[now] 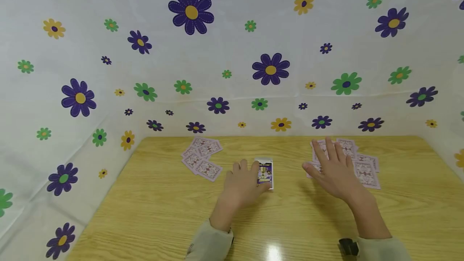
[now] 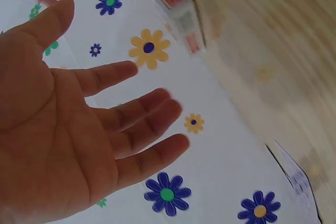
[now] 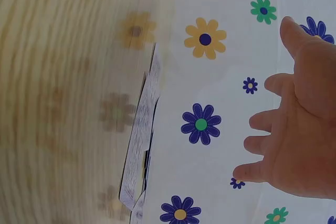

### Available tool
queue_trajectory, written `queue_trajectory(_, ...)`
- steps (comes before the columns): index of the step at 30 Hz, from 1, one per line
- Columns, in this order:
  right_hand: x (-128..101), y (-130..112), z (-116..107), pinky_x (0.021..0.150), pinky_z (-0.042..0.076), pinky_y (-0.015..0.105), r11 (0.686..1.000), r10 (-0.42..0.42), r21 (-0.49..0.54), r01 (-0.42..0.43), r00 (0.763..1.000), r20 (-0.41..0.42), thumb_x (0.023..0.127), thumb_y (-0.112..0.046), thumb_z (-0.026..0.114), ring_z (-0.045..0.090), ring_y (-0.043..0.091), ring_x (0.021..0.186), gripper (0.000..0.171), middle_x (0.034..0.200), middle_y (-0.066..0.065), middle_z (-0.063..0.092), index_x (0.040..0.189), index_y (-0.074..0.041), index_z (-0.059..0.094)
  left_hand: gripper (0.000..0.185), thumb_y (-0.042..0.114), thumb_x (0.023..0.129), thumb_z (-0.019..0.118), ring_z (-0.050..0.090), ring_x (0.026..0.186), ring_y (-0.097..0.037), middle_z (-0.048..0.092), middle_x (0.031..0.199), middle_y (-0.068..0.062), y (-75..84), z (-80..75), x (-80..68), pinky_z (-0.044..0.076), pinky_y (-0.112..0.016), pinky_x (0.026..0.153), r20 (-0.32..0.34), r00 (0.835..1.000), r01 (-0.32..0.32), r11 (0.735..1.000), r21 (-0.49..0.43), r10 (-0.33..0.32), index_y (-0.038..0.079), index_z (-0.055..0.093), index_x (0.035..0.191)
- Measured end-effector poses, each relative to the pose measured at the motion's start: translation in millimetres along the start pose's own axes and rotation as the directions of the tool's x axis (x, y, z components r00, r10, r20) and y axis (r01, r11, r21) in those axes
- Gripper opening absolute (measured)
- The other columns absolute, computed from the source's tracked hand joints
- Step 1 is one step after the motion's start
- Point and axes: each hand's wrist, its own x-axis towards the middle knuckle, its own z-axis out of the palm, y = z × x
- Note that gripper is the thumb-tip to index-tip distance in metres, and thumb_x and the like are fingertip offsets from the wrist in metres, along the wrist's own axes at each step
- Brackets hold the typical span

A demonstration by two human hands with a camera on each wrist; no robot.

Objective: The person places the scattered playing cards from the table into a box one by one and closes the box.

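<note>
We had fanned cards (image 1: 203, 158) toward the bench's (image 1: 152, 212) far-left and far-right (image 1: 362, 166); the deck box (image 1: 265, 173) sat mid-bench, left hand (image 1: 242, 184) beside it, right hand (image 1: 335, 170) hovering, fingers spread, holding nothing.

The table (image 1: 152, 212) is pale wood with a plain grain, smooth and glossy enough to throw back a bright spot of light at its near edge. The card box (image 1: 265, 173) looks like printed cardboard with a slight sheen. The playing cards (image 1: 203, 158) lying loose are thin coated paper, patterned on the back. The backdrop (image 1: 224, 51) behind is a thin white sheet, cloth or plastic, printed with flowers, matt and faintly creased.
</note>
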Motion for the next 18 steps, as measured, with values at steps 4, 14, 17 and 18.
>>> queue_trajectory(4, 0, 5, -2, 0.106, 0.003, 0.079, 0.999, 0.022, 0.023, -0.022, 1.000, 0.013, 0.100, -0.060, 0.041, -0.006, 0.056, 0.144, 0.085, 0.162, 0.029, -0.006, 0.160, -0.008, 0.010, 0.073, 0.059, 0.096, 0.052, 0.052, 0.125, -0.041, 0.049, 0.142, -0.022, 17.6, -1.9, 5.3, 0.049, -0.052, 0.095, 0.083, 0.997, 0.006, 0.999, -0.031, -0.004, 0.014, 0.038, 0.152)
queue_trajectory(14, -1, 13, -6, 0.106, 0.002, 0.079, 0.998, 0.053, 0.045, -0.054, 0.998, 0.025, 0.100, -0.059, 0.042, -0.004, 0.058, 0.143, 0.086, 0.160, 0.033, -0.003, 0.159, -0.003, 0.011, 0.068, 0.059, 0.096, 0.052, 0.046, 0.133, -0.038, 0.047, 0.146, -0.020, 45.8, 5.3, 15.3, 0.048, -0.052, 0.098, 0.180, 0.983, -0.041, 0.998, 0.039, 0.033, 0.026, 0.038, 0.153)
queue_trajectory(17, -2, 16, -8, 0.106, 0.001, 0.078, 0.996, 0.066, 0.051, -0.067, 0.997, 0.028, 0.100, -0.059, 0.042, -0.005, 0.058, 0.143, 0.087, 0.160, 0.034, -0.003, 0.159, -0.003, 0.011, 0.067, 0.058, 0.095, 0.056, 0.047, 0.131, -0.037, 0.047, 0.146, -0.019, 48.7, 8.0, 16.3, 0.049, -0.051, 0.096, 0.166, 0.985, -0.054, 0.994, 0.096, 0.038, 0.024, 0.042, 0.151)
queue_trajectory(18, -2, 17, -9, 0.106, 0.001, 0.078, 0.996, 0.069, 0.050, -0.071, 0.997, 0.028, 0.100, -0.059, 0.042, -0.005, 0.058, 0.143, 0.087, 0.160, 0.034, -0.003, 0.159, -0.003, 0.010, 0.066, 0.056, 0.094, 0.058, 0.048, 0.130, -0.037, 0.049, 0.144, -0.019, 49.1, 8.2, 16.7, 0.051, -0.050, 0.094, 0.154, 0.987, -0.057, 0.992, 0.116, 0.039, 0.022, 0.044, 0.149)
